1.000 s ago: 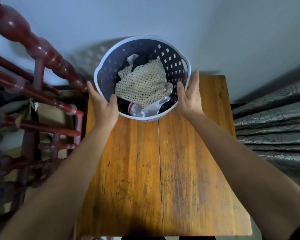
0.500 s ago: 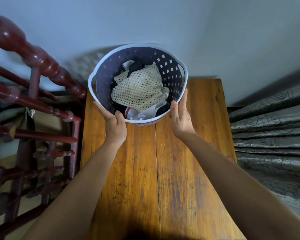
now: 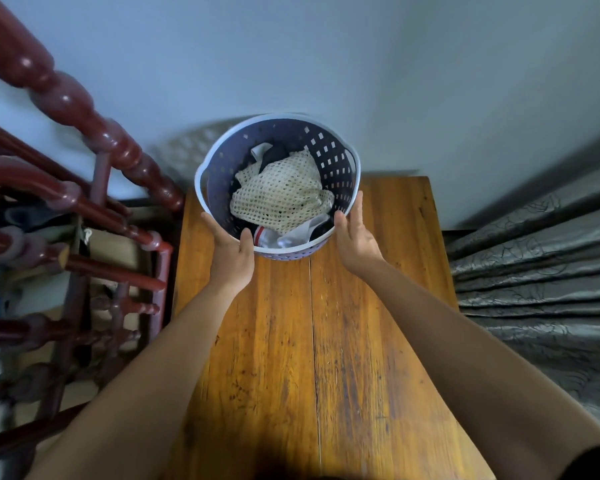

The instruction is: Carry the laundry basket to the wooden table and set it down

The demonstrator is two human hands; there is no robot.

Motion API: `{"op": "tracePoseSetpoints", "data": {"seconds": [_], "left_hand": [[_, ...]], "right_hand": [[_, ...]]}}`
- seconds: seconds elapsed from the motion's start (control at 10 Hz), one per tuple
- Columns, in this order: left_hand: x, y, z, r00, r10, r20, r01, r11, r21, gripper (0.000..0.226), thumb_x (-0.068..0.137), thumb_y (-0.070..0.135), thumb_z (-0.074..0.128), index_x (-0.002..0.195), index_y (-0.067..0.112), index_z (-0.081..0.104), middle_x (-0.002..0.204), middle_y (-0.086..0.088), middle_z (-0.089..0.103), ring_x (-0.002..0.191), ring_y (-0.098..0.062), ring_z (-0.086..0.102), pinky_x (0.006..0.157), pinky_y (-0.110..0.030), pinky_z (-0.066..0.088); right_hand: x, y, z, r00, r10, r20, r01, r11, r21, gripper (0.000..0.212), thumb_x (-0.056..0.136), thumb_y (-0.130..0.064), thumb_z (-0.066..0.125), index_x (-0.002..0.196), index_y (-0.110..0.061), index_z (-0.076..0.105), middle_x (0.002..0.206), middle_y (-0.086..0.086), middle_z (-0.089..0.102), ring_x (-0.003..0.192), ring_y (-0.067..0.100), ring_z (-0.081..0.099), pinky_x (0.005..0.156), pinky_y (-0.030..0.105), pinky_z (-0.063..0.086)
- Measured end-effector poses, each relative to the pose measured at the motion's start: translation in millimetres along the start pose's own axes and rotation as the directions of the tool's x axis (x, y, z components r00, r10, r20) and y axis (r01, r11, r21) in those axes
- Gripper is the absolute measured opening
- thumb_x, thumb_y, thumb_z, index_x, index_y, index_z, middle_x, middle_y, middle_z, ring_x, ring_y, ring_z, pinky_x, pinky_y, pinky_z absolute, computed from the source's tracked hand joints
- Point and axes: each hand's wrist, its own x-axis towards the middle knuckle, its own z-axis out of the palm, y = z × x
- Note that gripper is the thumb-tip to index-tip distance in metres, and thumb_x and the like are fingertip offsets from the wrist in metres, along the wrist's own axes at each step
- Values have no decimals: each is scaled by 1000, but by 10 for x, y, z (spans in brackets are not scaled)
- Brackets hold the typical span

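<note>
Seen from the head camera, a round laundry basket (image 3: 340, 161) with a white rim and perforated purple wall sits at the far end of a wooden table (image 3: 291, 341), close against a pale blue wall (image 3: 326, 57), with a cream mesh cloth (image 3: 284, 192) heaped on the clothes inside. The left hand (image 3: 231, 251) grips the near rim, thumb hooked over the edge, while the right hand (image 3: 354, 233) lies flat and open-fingered against the basket's side. Dark red turned railings (image 3: 84, 126) flank the table on one side, grey curtains (image 3: 534, 265) on the other.
</note>
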Motion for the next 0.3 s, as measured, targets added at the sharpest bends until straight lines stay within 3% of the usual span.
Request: {"op": "tracePoseSetpoints", "data": {"seconds": [0.1,0.2,0.3], "left_hand": [[-95,26,-159,998,65,4,-65,993,102,85,99,48,36,161,6,-5,170,-15,16,154,-31,25,123,-38,25],[-143,126,-324,995,98,-15,-96,988,119,88,87,60,29,151,-1,29,155,-23,37,144,-37,39,117,-53,34],[-316,117,-416,973,223,-57,-212,966,147,75,94,54,31,149,4,37,154,-22,40,145,-36,39,117,-54,33]], "right_hand": [[-77,-27,-135,999,45,15,-43,995,-91,71,102,-65,15,165,-37,-3,164,7,41,140,38,51,107,46,44],[-316,-195,-352,1000,-23,-8,22,991,-129,73,99,-69,17,163,-33,18,166,3,38,147,32,43,111,47,40],[-691,-331,-570,982,-180,-63,173,979,-103,65,105,-60,27,161,-25,29,164,3,40,149,24,40,114,41,35]]}}
